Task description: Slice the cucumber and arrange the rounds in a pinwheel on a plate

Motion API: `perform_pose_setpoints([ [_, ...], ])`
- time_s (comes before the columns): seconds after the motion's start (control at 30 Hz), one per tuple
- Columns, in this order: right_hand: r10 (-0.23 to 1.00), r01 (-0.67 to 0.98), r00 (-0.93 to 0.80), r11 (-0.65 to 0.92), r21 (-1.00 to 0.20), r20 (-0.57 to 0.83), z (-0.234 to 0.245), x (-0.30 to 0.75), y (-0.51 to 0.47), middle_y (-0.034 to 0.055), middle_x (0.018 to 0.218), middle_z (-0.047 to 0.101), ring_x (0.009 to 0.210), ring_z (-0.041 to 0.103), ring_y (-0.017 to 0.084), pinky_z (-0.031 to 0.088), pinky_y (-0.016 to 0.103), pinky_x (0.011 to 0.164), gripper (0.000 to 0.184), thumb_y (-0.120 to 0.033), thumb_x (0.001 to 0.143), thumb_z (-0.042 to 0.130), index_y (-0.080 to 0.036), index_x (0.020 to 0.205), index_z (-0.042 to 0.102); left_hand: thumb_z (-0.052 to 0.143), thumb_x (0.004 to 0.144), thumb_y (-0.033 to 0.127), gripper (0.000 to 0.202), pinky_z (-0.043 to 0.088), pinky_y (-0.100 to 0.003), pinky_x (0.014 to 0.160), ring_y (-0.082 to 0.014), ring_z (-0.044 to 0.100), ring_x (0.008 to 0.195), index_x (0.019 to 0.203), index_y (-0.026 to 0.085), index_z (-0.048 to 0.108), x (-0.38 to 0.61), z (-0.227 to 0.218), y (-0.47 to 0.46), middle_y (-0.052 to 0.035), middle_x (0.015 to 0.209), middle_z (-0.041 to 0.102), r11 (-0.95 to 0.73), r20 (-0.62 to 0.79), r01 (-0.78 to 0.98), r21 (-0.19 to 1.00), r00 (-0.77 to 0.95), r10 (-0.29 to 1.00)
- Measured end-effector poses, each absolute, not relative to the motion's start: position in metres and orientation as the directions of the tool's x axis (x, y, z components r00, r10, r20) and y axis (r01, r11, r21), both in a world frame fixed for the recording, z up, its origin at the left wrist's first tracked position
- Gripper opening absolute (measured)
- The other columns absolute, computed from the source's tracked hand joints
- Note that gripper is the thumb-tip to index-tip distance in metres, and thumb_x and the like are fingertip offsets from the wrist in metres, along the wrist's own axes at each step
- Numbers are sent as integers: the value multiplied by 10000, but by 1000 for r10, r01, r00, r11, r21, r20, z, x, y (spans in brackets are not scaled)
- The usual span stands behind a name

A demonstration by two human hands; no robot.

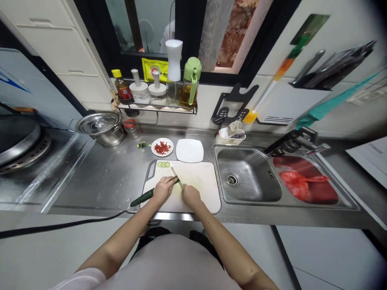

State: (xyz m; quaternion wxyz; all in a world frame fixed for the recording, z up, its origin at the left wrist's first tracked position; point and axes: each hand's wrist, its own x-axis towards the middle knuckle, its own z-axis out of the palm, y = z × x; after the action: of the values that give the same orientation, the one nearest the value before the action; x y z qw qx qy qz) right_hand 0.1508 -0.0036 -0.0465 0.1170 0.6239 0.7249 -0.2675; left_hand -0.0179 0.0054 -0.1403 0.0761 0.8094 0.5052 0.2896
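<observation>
A white cutting board (199,181) lies on the steel counter in front of me. My left hand (162,189) is closed over a long dark green cucumber (142,198) that lies across the board's left edge. My right hand (190,195) is closed on the handle of a knife (176,176), whose blade angles up and left to the cucumber's cut end. A few cucumber slices (163,164) rest at the board's far left corner.
Behind the board stand a small plate of chopped red chilli (162,147) and a bare white plate (189,150). A steel pot (101,127) sits at left, a double sink (249,179) at right with a red bag (298,183). Bottles fill a shelf (157,106).
</observation>
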Motion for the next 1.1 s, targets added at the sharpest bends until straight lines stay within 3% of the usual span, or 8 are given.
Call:
perform_pose_setpoints([
  [1.1, 863, 974, -137, 27, -225, -486, -50, 148, -6, 158, 1032, 696, 999, 659, 238, 455, 304, 774, 320, -166, 941, 347, -136, 1145, 591, 513, 918, 166, 290, 524, -333, 889, -180, 589, 986, 1131, 250, 691, -15, -136, 4, -50, 1102, 682, -457, 394, 780, 428, 294, 871],
])
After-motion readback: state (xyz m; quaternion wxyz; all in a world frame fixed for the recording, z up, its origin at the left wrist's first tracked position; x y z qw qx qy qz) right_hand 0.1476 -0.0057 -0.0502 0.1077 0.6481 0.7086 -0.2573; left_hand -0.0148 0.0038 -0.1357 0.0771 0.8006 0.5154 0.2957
